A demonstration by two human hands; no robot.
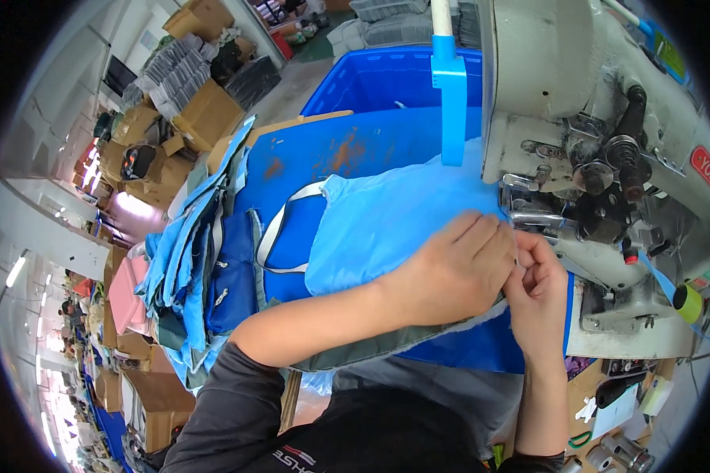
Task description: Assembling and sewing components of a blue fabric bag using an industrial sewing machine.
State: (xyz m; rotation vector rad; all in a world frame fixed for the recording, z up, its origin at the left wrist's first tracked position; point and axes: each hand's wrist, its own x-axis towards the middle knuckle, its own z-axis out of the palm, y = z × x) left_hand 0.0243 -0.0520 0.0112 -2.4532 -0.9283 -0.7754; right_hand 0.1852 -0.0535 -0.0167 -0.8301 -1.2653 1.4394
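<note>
A light blue fabric piece (386, 217) with a white strap loop (272, 236) at its left side lies in front of me, its far right part by the sewing machine (552, 150). My left hand (457, 268) reaches across it, fingers curled and closed at its right edge. Against those fingertips, my right hand (538, 288) is closed in a pinch at the same edge. The fingers largely hide what lies between them. A dark grey-green layer (363, 352) with a pale fuzzy border shows beneath my left forearm. Close to my fingertips are the machine's metal parts around the needle area.
Left of the work, a stack of blue fabric pieces (189, 268) hangs over the blue table (379, 142). Beyond it stands a blue plastic bin (371, 75). A light blue bracket (452, 102) hangs beside the machine head. Green-handled scissors (580, 440) lie at lower right.
</note>
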